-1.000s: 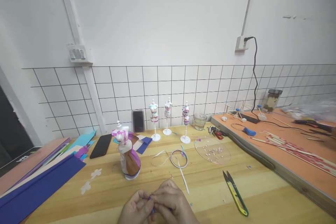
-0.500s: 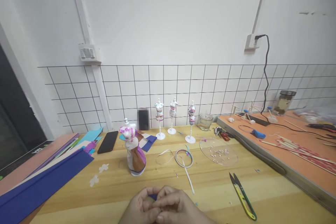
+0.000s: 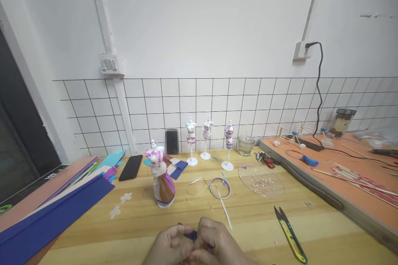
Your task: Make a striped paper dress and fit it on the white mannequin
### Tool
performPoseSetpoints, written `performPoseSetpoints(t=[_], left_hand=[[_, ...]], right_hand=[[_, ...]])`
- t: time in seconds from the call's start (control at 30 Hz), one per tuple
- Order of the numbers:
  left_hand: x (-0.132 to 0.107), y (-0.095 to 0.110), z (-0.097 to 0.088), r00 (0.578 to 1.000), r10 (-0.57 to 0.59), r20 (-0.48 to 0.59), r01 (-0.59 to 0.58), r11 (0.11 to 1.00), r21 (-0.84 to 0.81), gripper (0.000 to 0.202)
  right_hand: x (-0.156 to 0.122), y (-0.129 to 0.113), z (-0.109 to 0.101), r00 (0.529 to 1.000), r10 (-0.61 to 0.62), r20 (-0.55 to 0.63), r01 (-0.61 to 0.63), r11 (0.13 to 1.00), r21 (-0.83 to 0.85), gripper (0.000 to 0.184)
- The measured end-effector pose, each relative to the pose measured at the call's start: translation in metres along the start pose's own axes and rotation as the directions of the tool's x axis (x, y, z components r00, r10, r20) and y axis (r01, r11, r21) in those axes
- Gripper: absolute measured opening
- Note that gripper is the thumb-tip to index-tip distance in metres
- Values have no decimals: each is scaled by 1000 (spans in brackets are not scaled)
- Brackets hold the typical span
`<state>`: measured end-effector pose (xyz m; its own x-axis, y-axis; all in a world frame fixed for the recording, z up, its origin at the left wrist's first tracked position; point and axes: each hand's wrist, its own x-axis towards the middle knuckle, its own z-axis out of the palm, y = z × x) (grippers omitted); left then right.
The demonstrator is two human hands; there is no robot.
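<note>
At the near edge of the wooden table, my left hand [image 3: 170, 245] and my right hand [image 3: 214, 240] meet with fingers pinched together. Between them shows a small dark blue piece [image 3: 189, 234], paper or thin foam by its look; most of it is hidden by my fingers. Beyond my left hand stands a small dress-form mannequin [image 3: 160, 174] wearing a skirt of white, brown and purple panels. Ahead of my right hand lie a roll of tape [image 3: 220, 188] and a narrow white strip [image 3: 226, 214]. Yellow-and-green thread snips [image 3: 292, 234] lie open to the right.
Three bare-stand mannequins [image 3: 191, 136] stand near the wall, beside a glass cup [image 3: 246, 145]. A clear round plate [image 3: 261, 192] holds small gems. Coloured sheets [image 3: 56, 211] and a black phone [image 3: 131, 167] are left. White flower cutouts [image 3: 115, 212] lie nearby. An orange board [image 3: 338, 161] bears sticks.
My fingers have shifted around the blue piece, and more of it shows now. The whole view has moved slightly; the things on the table stay put.
</note>
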<state>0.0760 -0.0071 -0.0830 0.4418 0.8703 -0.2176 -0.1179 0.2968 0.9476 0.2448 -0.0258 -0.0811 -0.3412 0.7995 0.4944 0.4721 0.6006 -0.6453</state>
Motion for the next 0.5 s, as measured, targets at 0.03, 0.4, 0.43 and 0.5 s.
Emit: performPoseSetpoints(t=[0.03,0.4,0.43,0.5], left_hand=[[-1,2,-2,1000,-20,24,18,996,84,60],[-5,4,4,998,62,-4,-60,982,178,112],[-5,4,4,996,83,-25,-77,979,187,114],[-5,5,6,994,107,-29,-101,982,160,116]], right_hand=[[-1,-2,1,999,26,32,-28,999,46,35],[1,-21,6,932,285,221,-361,744,562,34],[2,-22,5,939,294,180,-344,787,512,29],[4,-23,4,947,303,105,-318,856,408,22]])
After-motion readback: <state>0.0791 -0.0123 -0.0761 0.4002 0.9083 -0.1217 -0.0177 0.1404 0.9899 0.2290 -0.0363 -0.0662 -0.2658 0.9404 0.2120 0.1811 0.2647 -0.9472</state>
